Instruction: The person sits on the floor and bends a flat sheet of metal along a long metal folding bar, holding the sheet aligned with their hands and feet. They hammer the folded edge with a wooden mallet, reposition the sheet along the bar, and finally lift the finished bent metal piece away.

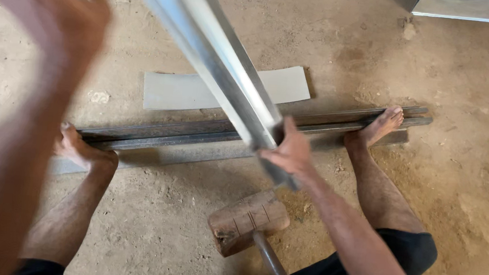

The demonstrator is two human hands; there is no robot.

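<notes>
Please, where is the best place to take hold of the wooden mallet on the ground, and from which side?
Probably by the handle of the wooden mallet, coming from the lower side near the person. The handle is narrow and points that way; the head is thick and blocky. The right hand holding the metal strip is nearest.

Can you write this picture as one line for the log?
right hand: grips shiny folded metal strip | left hand: raised, blurred, empty | wooden mallet: on dirt floor

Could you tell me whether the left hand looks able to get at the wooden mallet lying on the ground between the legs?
Probably yes: the left hand is raised, open and empty, and the wooden mallet lies uncovered on the dirt; only the right hand grips the metal channel.
</notes>
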